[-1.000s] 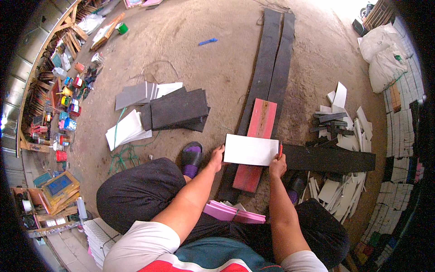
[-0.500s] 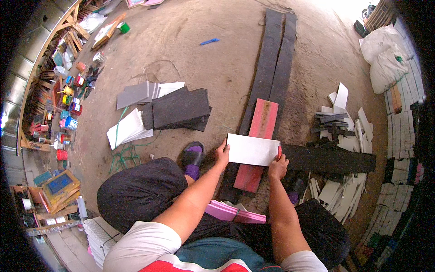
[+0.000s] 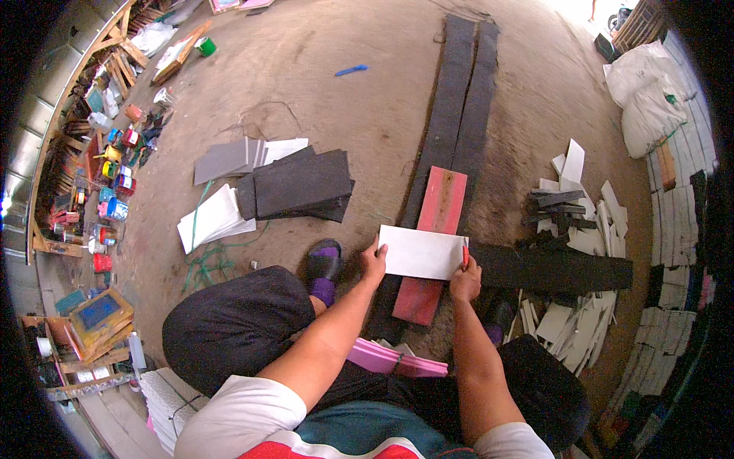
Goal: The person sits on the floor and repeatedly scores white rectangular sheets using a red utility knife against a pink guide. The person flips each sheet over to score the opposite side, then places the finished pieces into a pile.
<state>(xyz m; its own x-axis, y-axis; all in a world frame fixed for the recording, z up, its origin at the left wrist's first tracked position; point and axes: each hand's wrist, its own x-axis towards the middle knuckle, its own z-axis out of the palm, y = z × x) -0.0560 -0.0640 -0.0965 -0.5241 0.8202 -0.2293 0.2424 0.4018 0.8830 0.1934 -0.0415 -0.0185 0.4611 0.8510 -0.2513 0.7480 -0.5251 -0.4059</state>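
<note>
A white rectangular foam sheet point(image 3: 422, 252) lies across a long red board point(image 3: 442, 200) in front of me. My left hand point(image 3: 374, 262) grips the sheet's left edge, thumb on top and fingers under or behind it, partly hidden. At the opposite edge my right hand point(image 3: 466, 281) is closed around a slim red cutter knife point(image 3: 466, 257), whose tip lies against the sheet's right end. Beneath the red board run long black strips point(image 3: 443, 99) on the floor. Between my legs rests a tied bundle of pink sheets point(image 3: 397, 359).
Black sheets point(image 3: 300, 186) and white sheets point(image 3: 214, 218) are piled at the left. Offcuts point(image 3: 581, 329) lie at the right, beside a black crosswise strip point(image 3: 554, 269). Paint cans point(image 3: 116, 208) line the left wall; white sacks point(image 3: 650, 99) stand far right. A blue pen-like object point(image 3: 351, 70) lies ahead.
The red cutter knife has tilted slightly and shifted a little left at the sheet's right end. The sheet and my left hand stay nearly where they were; the view has shifted slightly.
</note>
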